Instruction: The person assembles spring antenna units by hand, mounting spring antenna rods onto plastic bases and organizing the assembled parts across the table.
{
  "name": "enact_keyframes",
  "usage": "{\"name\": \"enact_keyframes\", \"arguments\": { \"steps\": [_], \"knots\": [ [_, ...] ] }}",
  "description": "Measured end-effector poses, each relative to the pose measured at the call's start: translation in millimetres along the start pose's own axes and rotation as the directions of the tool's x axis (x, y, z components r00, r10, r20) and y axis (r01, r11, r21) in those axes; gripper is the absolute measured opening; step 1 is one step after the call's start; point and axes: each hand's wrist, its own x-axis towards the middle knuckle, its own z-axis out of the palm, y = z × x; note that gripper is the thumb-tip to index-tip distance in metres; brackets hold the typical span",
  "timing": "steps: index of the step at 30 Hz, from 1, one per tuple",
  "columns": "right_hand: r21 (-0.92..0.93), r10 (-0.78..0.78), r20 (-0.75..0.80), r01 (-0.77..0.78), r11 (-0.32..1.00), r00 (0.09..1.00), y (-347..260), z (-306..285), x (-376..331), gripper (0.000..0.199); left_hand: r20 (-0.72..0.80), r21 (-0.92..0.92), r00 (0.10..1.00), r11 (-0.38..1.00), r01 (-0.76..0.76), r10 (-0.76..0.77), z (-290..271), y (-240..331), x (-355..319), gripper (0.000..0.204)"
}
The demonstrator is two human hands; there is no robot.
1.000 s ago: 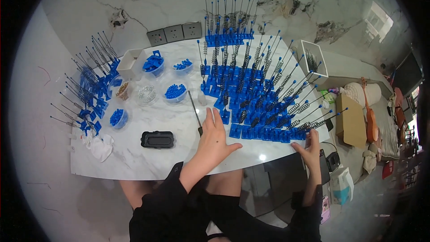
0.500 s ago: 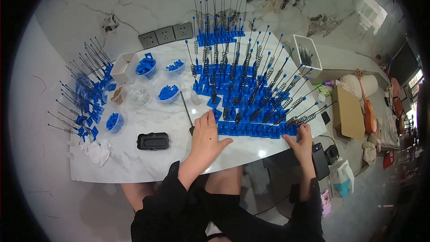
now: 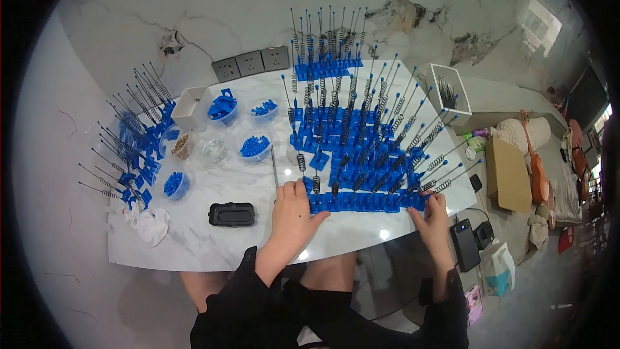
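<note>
A front row of blue square bases (image 3: 361, 203), several carrying black coil springs and thin blue-tipped rods, lies along the near side of the table. My left hand (image 3: 292, 216) is at its left end, fingers bent against the far side and thumb along the near edge. At the right end, my right hand (image 3: 431, 220) has the row between its thumb and fingers. More sprung bases (image 3: 361, 123) stand in rows behind. One blue base (image 3: 318, 160) sits slightly askew behind my left fingertips. Beside that hand lies a thin dark rod-like tool (image 3: 274, 165).
Tubs of blue beads (image 3: 255, 148), blue bases (image 3: 223, 106) and clear bits (image 3: 215, 152) stand at left. Nearer is a black oblong case (image 3: 232, 214). Sprung pieces (image 3: 126, 148) crowd the left edge; a white box of rods (image 3: 449, 90) is at the right edge.
The whole view has shifted, so the scene sits lower. Against the table, the front row and both hands have slid slightly left. The other rows have stayed put.
</note>
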Motion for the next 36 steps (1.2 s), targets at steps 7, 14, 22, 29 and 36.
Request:
{"name": "enact_keyframes", "arguments": {
  "steps": [7,14,22,29,36],
  "knots": [
    [0.125,0.045,0.129,-0.062,0.99,0.991,-2.0,-4.7,6.1,0.046,-0.025,0.07,0.999,0.997,0.037,-0.035,-4.9,-10.5,-2.9,0.075],
    [0.067,0.15,0.234,-0.17,0.983,0.961,-15.4,-25.0,12.4,0.04,0.011,0.108,0.999,0.993,0.041,-0.043,-8.7,-10.9,-8.3,0.074],
    [0.149,-0.085,0.253,0.048,0.988,0.964,-0.7,-19.1,16.4,0.046,0.011,0.01,1.0,1.0,0.018,-0.018,-13.0,-20.8,-2.2,0.068],
    [0.15,-0.056,0.381,-0.002,0.989,0.923,4.6,-17.9,34.5,0.042,0.028,0.043,0.997,0.997,0.07,-0.071,-17.5,-20.5,1.3,0.058],
    [0.147,-0.017,0.402,-0.047,0.988,0.915,-9.0,-19.7,31.4,0.041,-0.066,0.028,0.998,1.0,0.012,-0.01,-24.1,-28.9,-5.6,0.059]
  ]
}}
